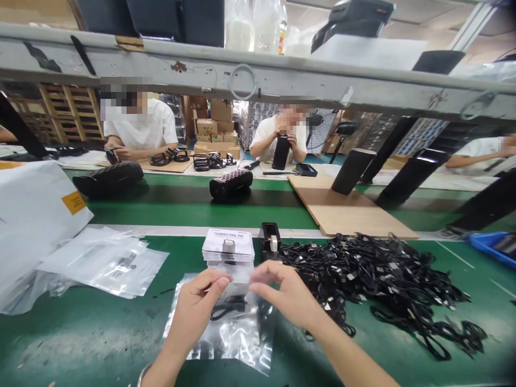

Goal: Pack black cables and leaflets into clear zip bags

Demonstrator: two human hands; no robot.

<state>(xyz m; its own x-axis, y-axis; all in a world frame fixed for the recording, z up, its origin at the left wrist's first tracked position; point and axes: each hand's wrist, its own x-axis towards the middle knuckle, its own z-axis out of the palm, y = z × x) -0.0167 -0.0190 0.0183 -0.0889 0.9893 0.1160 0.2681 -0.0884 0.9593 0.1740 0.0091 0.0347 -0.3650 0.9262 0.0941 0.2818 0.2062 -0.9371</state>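
Note:
A clear plastic bag (201,341) lies on the green bench in front of me, with a black cable (229,308) inside it. My left hand (199,301) pinches the bag's upper edge between thumb and fingers. Just right of it, my right hand (284,293) hovers over the bag's upper right, thumb and fingers apart and slightly blurred; whether they touch the plastic is unclear. Directly beyond my hands sits a stack of white printed booklets (228,242). A black tape dispenser (271,239) stands beside the stack.
To the right spreads a large heap of black cables (363,274). Flat plastic bags (121,263) and a white sack (36,231) lie left. Black speakers (230,184) and a wooden board (322,207) rest on the conveyor. A shelf beam (258,70) crosses above; co-workers sit opposite.

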